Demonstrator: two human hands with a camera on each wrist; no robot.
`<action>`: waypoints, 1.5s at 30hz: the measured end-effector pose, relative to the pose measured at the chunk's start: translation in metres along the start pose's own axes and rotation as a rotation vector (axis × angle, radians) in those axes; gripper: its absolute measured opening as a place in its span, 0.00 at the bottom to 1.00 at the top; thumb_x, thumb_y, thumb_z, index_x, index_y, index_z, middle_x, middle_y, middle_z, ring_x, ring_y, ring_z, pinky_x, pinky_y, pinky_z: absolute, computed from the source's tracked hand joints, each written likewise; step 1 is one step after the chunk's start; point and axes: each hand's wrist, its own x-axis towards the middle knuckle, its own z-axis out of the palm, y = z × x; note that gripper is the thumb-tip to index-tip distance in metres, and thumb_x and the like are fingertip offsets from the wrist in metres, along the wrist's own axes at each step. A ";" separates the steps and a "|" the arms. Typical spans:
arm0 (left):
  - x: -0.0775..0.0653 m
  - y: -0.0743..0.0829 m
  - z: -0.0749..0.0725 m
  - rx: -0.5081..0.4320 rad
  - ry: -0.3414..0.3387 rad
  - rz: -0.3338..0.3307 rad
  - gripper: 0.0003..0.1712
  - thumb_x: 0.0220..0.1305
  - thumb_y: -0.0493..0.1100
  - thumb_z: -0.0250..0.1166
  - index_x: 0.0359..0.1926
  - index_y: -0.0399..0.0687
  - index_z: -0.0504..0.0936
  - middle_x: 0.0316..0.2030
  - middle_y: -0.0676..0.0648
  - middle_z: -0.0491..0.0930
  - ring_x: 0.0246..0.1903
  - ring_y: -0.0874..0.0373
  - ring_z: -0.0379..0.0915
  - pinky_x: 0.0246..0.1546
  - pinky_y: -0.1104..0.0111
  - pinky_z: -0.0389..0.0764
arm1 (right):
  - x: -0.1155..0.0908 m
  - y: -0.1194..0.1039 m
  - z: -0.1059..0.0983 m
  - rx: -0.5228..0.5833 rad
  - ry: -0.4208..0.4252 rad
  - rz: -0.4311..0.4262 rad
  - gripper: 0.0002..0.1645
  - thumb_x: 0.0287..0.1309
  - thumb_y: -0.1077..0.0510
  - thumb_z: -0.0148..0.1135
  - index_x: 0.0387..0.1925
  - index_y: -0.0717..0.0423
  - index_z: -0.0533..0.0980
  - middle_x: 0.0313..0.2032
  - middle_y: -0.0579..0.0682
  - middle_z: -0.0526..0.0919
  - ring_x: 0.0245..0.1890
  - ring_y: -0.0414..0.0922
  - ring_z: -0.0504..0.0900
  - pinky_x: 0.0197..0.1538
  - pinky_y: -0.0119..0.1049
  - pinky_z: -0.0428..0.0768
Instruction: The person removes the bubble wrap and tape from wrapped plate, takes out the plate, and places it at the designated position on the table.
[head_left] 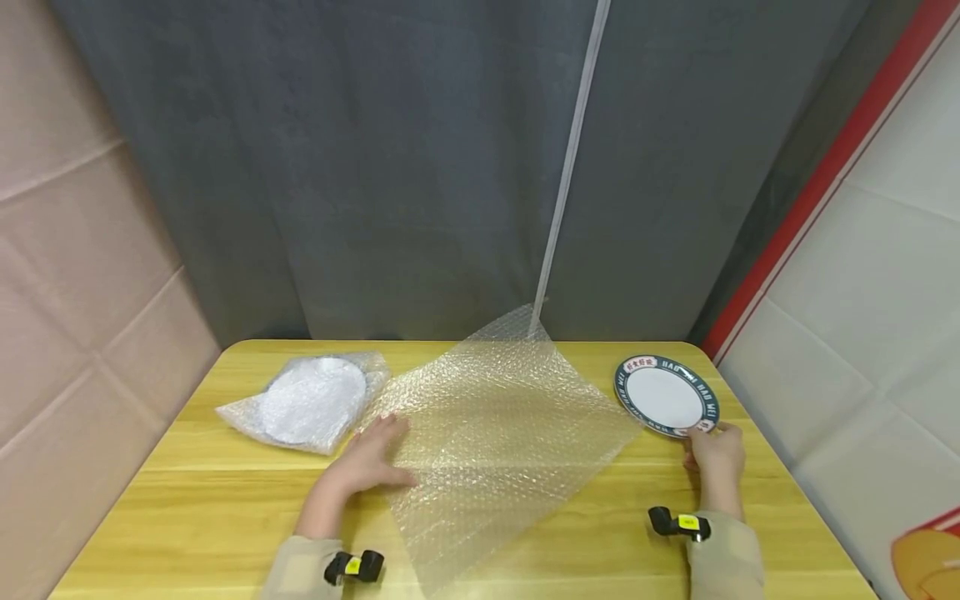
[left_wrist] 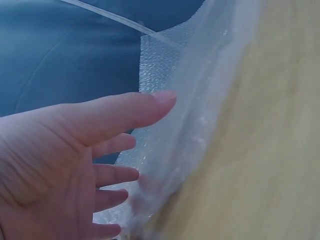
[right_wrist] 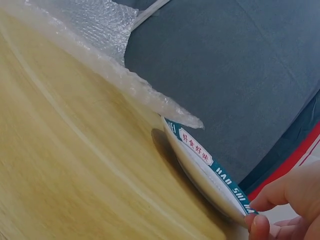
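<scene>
A white plate (head_left: 665, 397) with a dark green lettered rim lies at the right of the table. My right hand (head_left: 716, 458) pinches its near edge between thumb and fingers, as the right wrist view shows at the plate's rim (right_wrist: 227, 182). A large sheet of bubble wrap (head_left: 502, 425) is spread across the middle, one corner reaching the back curtain. On the sheet's left edge rests my left hand (head_left: 371, 458), fingers spread. In the left wrist view its thumb and fingers (left_wrist: 115, 172) are straight and grip nothing, with the bubble wrap (left_wrist: 170, 115) beside them.
A bubble-wrapped round item (head_left: 315, 400) lies at the back left of the wooden table (head_left: 585, 550). Behind the table hangs a dark grey curtain (head_left: 420, 183) with a pale strip. Light panels stand on both sides, the right one (head_left: 862, 292) edged in red.
</scene>
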 end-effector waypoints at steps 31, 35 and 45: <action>-0.007 0.009 -0.033 -0.127 0.235 -0.035 0.33 0.62 0.43 0.66 0.65 0.36 0.68 0.54 0.34 0.75 0.54 0.36 0.70 0.55 0.45 0.68 | -0.033 -0.051 0.007 0.082 0.033 -0.252 0.20 0.63 0.60 0.53 0.53 0.66 0.73 0.23 0.52 0.81 0.14 0.42 0.75 0.20 0.29 0.74; -0.006 0.009 -0.038 -0.140 0.320 -0.054 0.29 0.63 0.42 0.65 0.62 0.35 0.71 0.50 0.35 0.79 0.49 0.39 0.75 0.52 0.48 0.73 | -0.040 -0.059 0.010 0.130 -0.029 -0.270 0.19 0.63 0.60 0.53 0.53 0.67 0.73 0.22 0.47 0.80 0.15 0.40 0.75 0.22 0.29 0.77; -0.015 0.002 -0.047 -0.120 0.390 -0.089 0.23 0.65 0.40 0.62 0.59 0.34 0.75 0.42 0.39 0.83 0.43 0.41 0.79 0.47 0.50 0.76 | -0.058 -0.070 0.029 0.186 -0.134 -0.320 0.16 0.63 0.64 0.54 0.50 0.69 0.74 0.22 0.47 0.81 0.14 0.37 0.75 0.22 0.28 0.78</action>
